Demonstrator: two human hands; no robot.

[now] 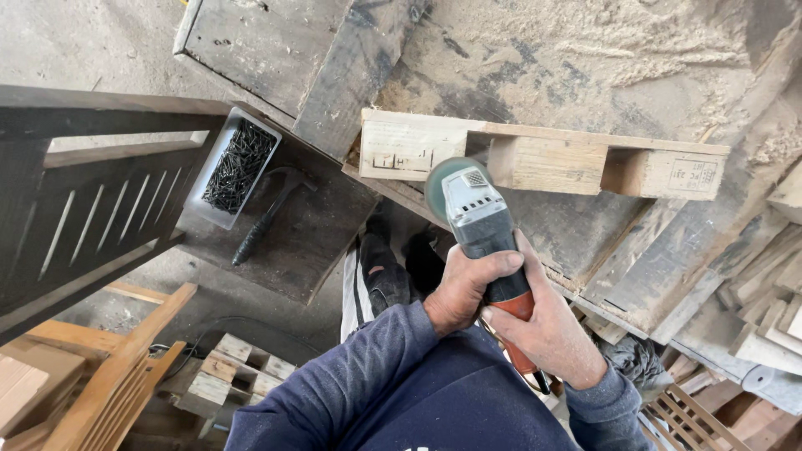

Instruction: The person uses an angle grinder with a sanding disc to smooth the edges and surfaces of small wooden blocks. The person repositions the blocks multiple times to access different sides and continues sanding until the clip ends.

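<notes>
Between both hands, the angle grinder points away, toward the pallet.

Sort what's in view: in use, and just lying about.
In use: angle grinder, gripped by left hand and right hand; pallet at its disc.

Lying about: hammer, tray of screws, dark bench, wood offcuts.

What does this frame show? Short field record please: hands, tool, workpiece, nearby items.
left hand: wrapped around grinder body
right hand: holding grinder's rear handle
grinder: grey and red, disc at the pallet edge
pallet: pale wood, dusty, on boards
tray of screws: on dark board, left
hammer: lying beside the tray
</notes>
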